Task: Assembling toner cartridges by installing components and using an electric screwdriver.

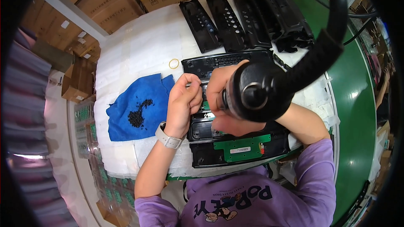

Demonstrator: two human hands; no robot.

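Note:
My right hand [221,94] is wrapped round a black electric screwdriver [256,92], seen from its round top end, with a thick cable curving up to the right. The tool hides its own tip and part of that hand. Just left of it, my left hand [183,98] is closed, thumb and fingers pinched together; whatever lies between them is too small to make out. Both hands are above a row of black plastic housings [202,130], some with green boards. The nearest housing [202,153] carries a green circuit board [240,148]. A blue cloth [120,126] at left bears a pile of tiny black screws [136,117].
Black slotted panels [225,23] lie at the table's far side, beside stacked black housings [286,17]. A yellowish ring [174,64] rests on the white table cover [139,46]. Cardboard boxes [109,4] stand beyond, and trays of green boards [107,176] sit below at left.

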